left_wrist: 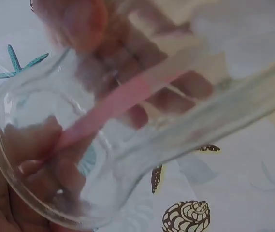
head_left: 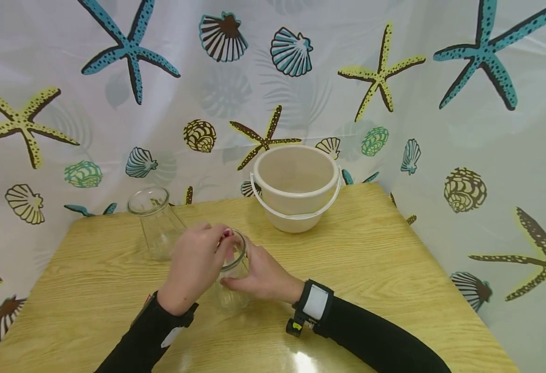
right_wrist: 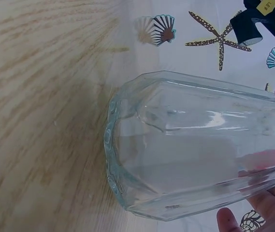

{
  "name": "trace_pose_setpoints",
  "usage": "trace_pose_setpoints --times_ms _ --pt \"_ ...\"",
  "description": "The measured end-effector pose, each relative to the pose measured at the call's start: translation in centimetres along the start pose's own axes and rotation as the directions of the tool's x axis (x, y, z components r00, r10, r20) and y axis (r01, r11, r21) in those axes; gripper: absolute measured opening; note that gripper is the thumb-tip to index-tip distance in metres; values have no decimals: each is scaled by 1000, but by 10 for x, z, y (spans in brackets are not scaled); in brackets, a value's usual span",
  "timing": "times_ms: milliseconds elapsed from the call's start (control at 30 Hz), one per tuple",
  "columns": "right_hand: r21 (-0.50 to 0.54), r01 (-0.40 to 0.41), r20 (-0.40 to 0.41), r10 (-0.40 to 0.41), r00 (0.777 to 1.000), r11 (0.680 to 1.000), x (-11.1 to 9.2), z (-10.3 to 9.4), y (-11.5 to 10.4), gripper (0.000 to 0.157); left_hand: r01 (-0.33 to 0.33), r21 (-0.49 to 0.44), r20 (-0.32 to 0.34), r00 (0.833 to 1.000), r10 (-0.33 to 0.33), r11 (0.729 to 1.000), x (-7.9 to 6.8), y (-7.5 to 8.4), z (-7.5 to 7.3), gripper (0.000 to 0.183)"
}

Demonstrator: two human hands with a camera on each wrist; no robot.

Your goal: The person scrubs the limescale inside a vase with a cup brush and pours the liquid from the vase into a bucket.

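Observation:
A clear glass vase [head_left: 232,300] with a flared rim stands slightly tilted on the table, its faceted base [right_wrist: 127,154] showing in the right wrist view. My right hand [head_left: 268,277] grips its side below the rim, with fingers behind the glass. At the mouth, my left hand [head_left: 195,267] pinches a slim pink stick-like thing [left_wrist: 123,104] that reaches down inside the vase. Its far end looks pale and blurred through the glass, so I cannot tell its kind. A second glass vase [head_left: 153,228] stands at the back left, partly behind the left hand.
A cream bucket [head_left: 296,207] with a white handle stands at the back of the wooden table [head_left: 371,280]. A curtain [head_left: 301,93] printed with shells and starfish hangs behind the table and along its right side.

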State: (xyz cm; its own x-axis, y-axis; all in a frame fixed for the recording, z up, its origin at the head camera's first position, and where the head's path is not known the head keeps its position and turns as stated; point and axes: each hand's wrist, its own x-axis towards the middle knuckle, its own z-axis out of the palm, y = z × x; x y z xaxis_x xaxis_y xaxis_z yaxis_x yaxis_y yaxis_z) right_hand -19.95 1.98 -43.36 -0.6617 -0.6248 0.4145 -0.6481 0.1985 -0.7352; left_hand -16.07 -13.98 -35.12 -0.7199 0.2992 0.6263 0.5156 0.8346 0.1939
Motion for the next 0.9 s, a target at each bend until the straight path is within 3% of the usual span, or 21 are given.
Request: trace_pose_setpoints --times_ms 400,567,900 --pt "-4 3 10 -3 1000 1000 0 1 -1 78 41 -69 42 998 -38 997 -7 10 -4 11" --pt "-11 12 2 -12 1000 1000 1 1 1 70 65 -74 84 995 -59 995 -9 3 -14 9" --pt "-35 1 -16 -2 1000 999 1 3 1 68 52 17 73 996 -53 999 -8 -14 -25 11"
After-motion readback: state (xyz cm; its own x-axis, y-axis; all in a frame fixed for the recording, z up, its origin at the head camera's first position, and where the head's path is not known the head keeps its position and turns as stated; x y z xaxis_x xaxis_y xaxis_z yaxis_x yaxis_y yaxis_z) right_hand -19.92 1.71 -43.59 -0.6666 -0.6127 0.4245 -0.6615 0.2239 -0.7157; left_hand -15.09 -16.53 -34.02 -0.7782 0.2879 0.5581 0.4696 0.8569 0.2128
